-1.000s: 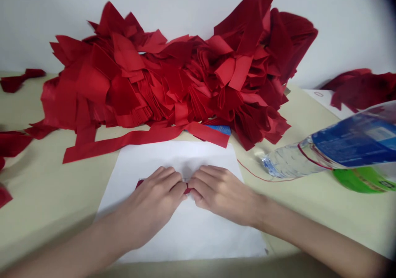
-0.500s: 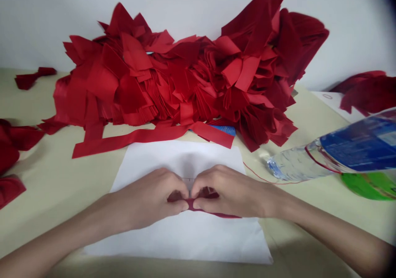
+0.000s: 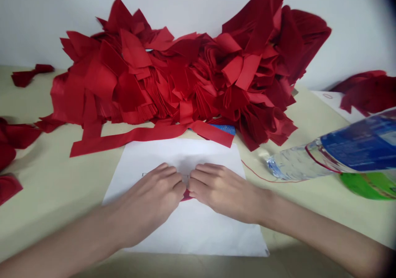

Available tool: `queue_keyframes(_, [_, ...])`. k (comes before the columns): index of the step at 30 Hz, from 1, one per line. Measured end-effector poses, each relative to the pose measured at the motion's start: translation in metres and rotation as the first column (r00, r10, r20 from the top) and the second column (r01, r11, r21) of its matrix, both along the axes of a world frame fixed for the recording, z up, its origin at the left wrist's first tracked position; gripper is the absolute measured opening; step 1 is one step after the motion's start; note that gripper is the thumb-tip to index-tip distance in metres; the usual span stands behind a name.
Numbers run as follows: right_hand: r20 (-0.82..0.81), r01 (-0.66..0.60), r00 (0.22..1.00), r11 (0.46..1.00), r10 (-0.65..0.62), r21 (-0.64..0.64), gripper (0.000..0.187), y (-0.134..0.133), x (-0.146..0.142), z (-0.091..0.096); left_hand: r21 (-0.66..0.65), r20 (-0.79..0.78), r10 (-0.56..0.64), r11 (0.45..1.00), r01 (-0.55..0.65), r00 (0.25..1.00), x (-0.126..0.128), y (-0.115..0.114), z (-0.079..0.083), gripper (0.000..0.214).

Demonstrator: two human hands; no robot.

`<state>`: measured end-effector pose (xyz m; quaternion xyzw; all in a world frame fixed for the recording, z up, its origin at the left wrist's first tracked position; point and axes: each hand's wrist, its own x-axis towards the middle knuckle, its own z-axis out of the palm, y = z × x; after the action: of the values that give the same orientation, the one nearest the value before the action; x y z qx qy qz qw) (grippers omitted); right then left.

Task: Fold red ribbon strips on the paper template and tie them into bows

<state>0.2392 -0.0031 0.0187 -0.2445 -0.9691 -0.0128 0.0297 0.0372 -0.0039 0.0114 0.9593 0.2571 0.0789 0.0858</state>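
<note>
Both of my hands meet over a white sheet of paper (image 3: 192, 236) with a few printed lines. Between them shows a small bit of a red ribbon strip (image 3: 186, 195); the rest of it is hidden under the hands. My left hand (image 3: 162, 191) is closed on the strip from the left, its knuckles turned up. From the right, my right hand (image 3: 216, 189) is closed on the same strip, fingers curled inward. The two sets of fingers almost touch. The fingertips and thumbs are mostly out of sight.
A big heap of red ribbon pieces (image 3: 173, 80) stands against the wall, with one long red strip (image 3: 133, 137) before it. At right lie a water bottle (image 3: 309, 158), a green round object (image 3: 368, 186) and a red thread (image 3: 266, 180). More red pieces (image 3: 18, 135) lie at left.
My hands have rolled over so the knuckles face up and the thumbs are hidden. Less of the red strip shows now. The paper has shifted slightly left.
</note>
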Motion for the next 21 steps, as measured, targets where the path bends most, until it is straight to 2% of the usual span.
queue_keyframes(4, [-0.07, -0.064, 0.995, 0.99, 0.073, 0.128, 0.021, -0.006, 0.004, -0.006, 0.233, -0.058, -0.082, 0.968, 0.093, 0.995, -0.004, -0.01, -0.003, 0.017])
queue_keyframes(7, [-0.152, -0.107, 0.978, 0.971, 0.141, 0.213, 0.023, -0.011, 0.006, -0.012, 0.468, -0.08, -0.12, 0.872, 0.144, 0.99, -0.004, -0.021, -0.007, 0.013])
queue_keyframes(9, [-0.16, -0.148, 0.968, 0.954, 0.195, 0.262, 0.024, -0.014, 0.007, -0.015, 0.551, -0.106, -0.125, 0.818, 0.164, 0.986, -0.004, -0.029, -0.01, 0.013])
queue_keyframes(11, [-0.151, -0.19, 0.958, 0.933, 0.245, 0.307, 0.022, -0.015, 0.008, -0.018, 0.562, -0.123, -0.128, 0.808, 0.176, 0.984, -0.005, -0.035, -0.012, 0.014])
queue_keyframes(15, [-0.097, -0.221, 0.96, 0.922, 0.263, 0.319, 0.021, -0.019, 0.014, -0.018, 0.525, -0.105, -0.091, 0.841, 0.132, 0.99, -0.005, -0.039, -0.015, 0.017])
queue_keyframes(18, [-0.088, -0.154, 0.979, 0.955, 0.182, 0.255, 0.018, -0.023, 0.017, -0.016, 0.469, -0.058, -0.061, 0.88, 0.081, 0.996, -0.003, -0.038, -0.014, 0.018])
queue_keyframes(21, [-0.175, -0.041, 0.983, 0.99, 0.064, 0.131, 0.015, -0.024, 0.015, -0.014, 0.378, 0.015, -0.056, 0.924, 0.047, 0.998, -0.001, -0.033, -0.014, 0.017])
